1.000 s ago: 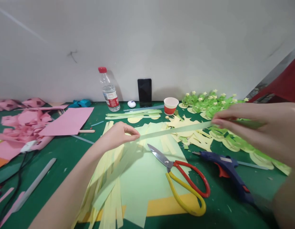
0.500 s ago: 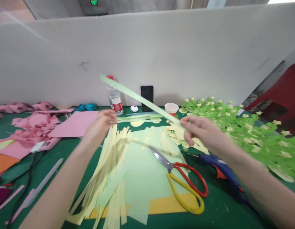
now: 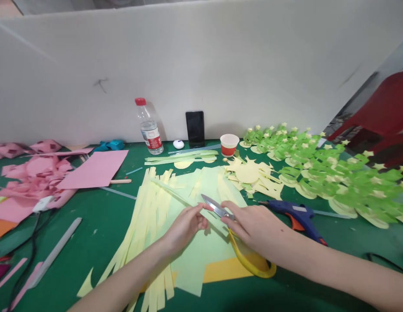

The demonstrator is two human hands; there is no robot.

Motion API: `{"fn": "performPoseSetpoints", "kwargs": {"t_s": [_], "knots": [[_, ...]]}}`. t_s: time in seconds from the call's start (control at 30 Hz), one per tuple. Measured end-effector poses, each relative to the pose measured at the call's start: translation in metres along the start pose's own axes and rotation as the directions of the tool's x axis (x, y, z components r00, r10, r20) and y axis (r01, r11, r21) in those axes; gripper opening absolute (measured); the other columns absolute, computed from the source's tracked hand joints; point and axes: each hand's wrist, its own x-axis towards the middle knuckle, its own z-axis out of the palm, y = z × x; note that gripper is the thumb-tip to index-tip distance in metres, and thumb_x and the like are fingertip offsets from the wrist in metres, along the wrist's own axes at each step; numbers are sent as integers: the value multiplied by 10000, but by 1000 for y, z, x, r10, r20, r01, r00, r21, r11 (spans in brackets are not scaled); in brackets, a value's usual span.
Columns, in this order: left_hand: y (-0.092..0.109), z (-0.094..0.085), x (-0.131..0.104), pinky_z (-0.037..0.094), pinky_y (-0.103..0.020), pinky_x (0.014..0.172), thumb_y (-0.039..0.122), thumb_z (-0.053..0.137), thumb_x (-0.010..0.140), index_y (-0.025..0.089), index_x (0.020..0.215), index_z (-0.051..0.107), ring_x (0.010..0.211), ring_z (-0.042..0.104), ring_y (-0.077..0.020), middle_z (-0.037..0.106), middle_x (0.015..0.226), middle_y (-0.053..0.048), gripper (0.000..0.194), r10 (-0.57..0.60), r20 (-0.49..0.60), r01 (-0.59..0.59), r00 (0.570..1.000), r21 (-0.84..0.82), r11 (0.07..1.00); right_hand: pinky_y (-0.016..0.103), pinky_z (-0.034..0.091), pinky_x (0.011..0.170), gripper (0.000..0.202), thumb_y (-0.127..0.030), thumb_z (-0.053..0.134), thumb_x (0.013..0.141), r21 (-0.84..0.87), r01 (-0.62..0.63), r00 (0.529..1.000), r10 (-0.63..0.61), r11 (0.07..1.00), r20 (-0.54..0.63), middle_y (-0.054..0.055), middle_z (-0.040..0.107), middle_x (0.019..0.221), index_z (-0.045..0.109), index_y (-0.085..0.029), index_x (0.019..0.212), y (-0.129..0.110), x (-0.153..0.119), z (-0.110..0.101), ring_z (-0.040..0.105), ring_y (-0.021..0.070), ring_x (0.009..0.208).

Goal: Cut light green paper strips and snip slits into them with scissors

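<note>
A pale green paper strip (image 3: 170, 191) is pinched in my left hand (image 3: 188, 223), its far end reaching up and left over the papers. Across the scissors (image 3: 248, 262) lies my right hand (image 3: 250, 223), with thumb and fingers closed about the pivot. The metal blades point up and left, close to my left fingertips. One yellow handle loop shows below my right hand; the red loop is hidden by it. Beneath both hands are pale green sheets (image 3: 191, 268), with a bunch of pale yellow strips (image 3: 149, 216) on the left.
A blue glue gun (image 3: 299, 212) lies at right, before rows of green paper pieces with stars (image 3: 344, 173). Behind stand a bottle (image 3: 151, 130), a phone (image 3: 195, 129) and a paper cup (image 3: 229, 145). Pink paper (image 3: 95, 169) and a glue stick (image 3: 54, 251) lie left.
Both hands have come down and closer together from above the table. My right hand has let go of the strip's end and closed on the scissors; my left hand now pinches the strip.
</note>
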Motion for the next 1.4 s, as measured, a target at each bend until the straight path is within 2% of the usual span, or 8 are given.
{"fn": "performPoseSetpoints", "kwargs": {"t_s": [0.17,0.4,0.57,0.73,0.9,1.13,1.23,1.4], "knots": [[0,3,-1,414,-282,648,334,488,857,171,813,622,550,461,-125,394,473,53,215,-18,-18,17,1000,-62,998,309,445,559,200,-81,467,786,-140,-50,999,50,989,-7,171,622,873,541,-117,968,26,-21,22,618,281,787],[23,3,-8,410,-257,632,253,505,855,162,749,642,505,448,-108,417,428,51,196,29,-75,-38,997,-131,991,252,405,506,615,71,424,601,1,-146,985,146,989,91,173,604,953,466,-87,1195,26,-25,28,613,209,715],[54,13,-14,387,-186,524,222,484,847,160,707,594,426,353,-69,346,407,79,187,165,-228,-220,960,-244,945,210,265,359,567,-90,550,545,278,-337,912,238,900,333,25,578,661,539,-119,1111,36,-17,6,482,118,428],[79,18,-7,352,-139,445,155,395,874,156,677,558,384,323,-45,329,407,83,256,276,-385,-413,881,-339,846,221,379,471,458,-258,530,655,646,-356,919,129,675,372,1,548,680,489,-153,1099,42,-11,-12,514,116,543],[92,11,6,374,-138,436,159,441,878,144,665,570,374,365,-40,371,409,76,249,333,-435,-502,836,-365,784,265,427,495,396,-560,453,749,861,-262,954,-19,436,300,-21,465,548,492,-167,717,25,-10,-12,427,87,427],[89,3,17,390,-135,425,317,630,803,141,631,560,353,383,-37,413,378,77,255,367,-490,-550,791,-307,776,404,475,788,303,-237,470,696,957,-280,854,-437,75,284,96,610,1038,581,-162,967,16,-6,-24,625,209,813],[86,3,19,387,-136,422,359,652,776,139,609,549,345,361,-28,399,380,85,295,364,-507,-553,781,-290,781,401,458,801,266,-254,427,640,940,-329,772,-546,93,324,139,651,935,613,-114,771,9,-7,-25,615,228,791],[81,7,19,379,-125,426,395,682,732,141,603,550,363,358,-20,392,419,86,314,372,-512,-549,775,-253,796,397,446,792,312,-271,384,572,931,-310,777,-514,190,364,178,673,805,615,-94,687,0,-7,-22,590,254,811]]}}
